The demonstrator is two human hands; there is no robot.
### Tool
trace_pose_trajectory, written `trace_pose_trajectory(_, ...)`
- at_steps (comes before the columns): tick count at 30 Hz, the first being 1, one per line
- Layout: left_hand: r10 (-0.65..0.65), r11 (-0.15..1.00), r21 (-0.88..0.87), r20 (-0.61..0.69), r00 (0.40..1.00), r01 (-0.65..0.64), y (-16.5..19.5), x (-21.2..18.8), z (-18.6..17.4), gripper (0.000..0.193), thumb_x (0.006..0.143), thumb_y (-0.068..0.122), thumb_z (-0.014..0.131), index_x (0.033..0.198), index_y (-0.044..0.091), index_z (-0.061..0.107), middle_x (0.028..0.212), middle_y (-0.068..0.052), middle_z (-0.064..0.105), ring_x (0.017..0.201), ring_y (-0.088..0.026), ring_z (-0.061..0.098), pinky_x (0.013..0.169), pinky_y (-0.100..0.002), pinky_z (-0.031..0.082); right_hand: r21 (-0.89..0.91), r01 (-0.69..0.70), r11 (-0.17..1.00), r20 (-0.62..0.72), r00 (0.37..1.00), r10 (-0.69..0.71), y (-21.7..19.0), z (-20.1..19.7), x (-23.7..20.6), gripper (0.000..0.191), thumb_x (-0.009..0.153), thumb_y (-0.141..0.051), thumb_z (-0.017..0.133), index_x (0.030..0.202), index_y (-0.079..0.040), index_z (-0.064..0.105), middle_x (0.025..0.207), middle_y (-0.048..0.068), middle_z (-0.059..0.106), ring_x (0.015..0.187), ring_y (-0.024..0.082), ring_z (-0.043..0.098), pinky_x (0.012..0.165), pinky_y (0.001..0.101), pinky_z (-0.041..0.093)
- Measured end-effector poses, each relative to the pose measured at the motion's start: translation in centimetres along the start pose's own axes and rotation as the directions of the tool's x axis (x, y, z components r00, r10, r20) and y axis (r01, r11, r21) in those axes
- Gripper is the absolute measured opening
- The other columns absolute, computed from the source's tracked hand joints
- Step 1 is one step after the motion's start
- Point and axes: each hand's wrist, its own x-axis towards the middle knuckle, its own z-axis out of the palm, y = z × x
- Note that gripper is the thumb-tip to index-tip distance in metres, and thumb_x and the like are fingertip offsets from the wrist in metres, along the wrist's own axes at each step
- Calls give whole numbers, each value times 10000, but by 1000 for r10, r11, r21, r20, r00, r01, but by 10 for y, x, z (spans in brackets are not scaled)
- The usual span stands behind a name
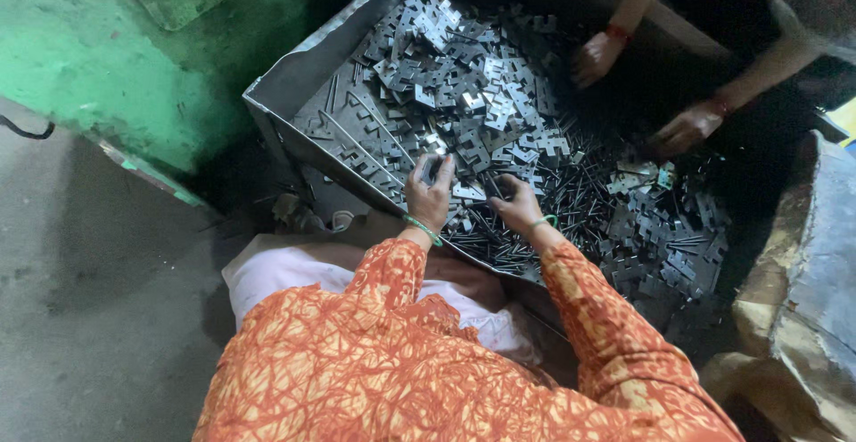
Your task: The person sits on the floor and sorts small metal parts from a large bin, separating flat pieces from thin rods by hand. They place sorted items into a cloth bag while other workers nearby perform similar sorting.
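At centre frame the left hand (431,194) has its fingers clamped on one stamped metal plate (434,168) above the metal tray (294,81), the right hand (515,206) spreads fingers apart on thin rods (499,241), and most pieces lie unsorted.

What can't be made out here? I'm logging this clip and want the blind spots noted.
- Left hand: it grips something small and metallic; its fingers hide the shape.
- Right hand: fingers curl down into the stamped metal pieces; any grasp is hidden beneath the palm.
- Co-worker's hands: what they touch is lost in shadow.
- Metal tray: the near edge is covered by the orange sleeves.
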Motion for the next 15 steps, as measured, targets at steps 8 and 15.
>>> trace_pose_trajectory(8, -564, 249, -631, 523, 640, 735, 4, -33, 21, 567, 933, 679, 572, 852, 124, 647, 807, -48, 695, 734, -221, 668, 685, -370, 555, -409, 371, 834, 139, 928, -345, -37, -3, -52, 383, 881, -190, 743, 1210, -9, 667, 1169, 258, 695, 1111, 417, 618, 981, 472, 500)
trace_pose_trajectory(15, -453, 426, -417, 670, 588, 803, -9, -46, 22, 525, 1002, 600, 575, 998, 87, 684, 949, -80, 693, 885, -220, 654, 781, -375, 524, -106, 453, 885, 112, 890, -442, -30, -12, -69, 510, 857, 8, 596, 1365, 34, 563, 1240, 256, 670, 1124, 412, 674, 966, 435, 542)
